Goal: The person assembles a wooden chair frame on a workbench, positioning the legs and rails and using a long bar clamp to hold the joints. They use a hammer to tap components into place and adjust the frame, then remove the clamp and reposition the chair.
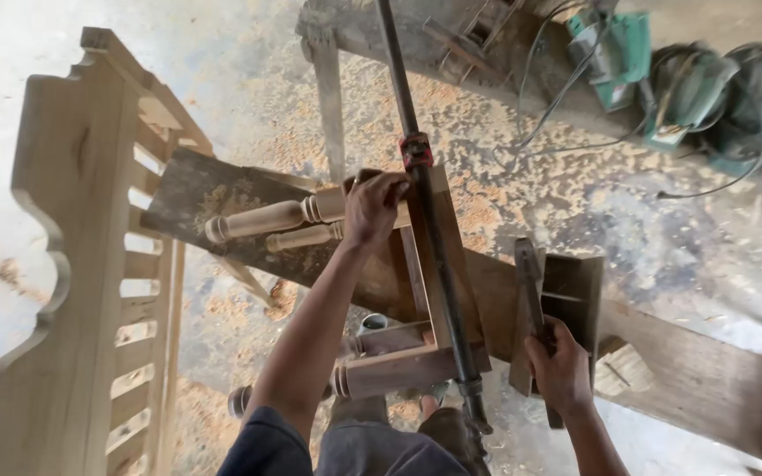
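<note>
My left hand grips the far end of a wooden frame made of turned legs and rails, right beside the red jaw of a long black bar clamp that runs along the frame. My right hand is closed around the handle of a hammer, which points away from me just right of the frame. Two pale turned legs stick out to the left past my left hand. The frame rests on a dark wooden plank bench.
A carved wooden panel with slats lies at the left. Power tools with cables sit at the top right. Sawdust and shavings cover the floor. A small wooden block lies on the bench by my right hand.
</note>
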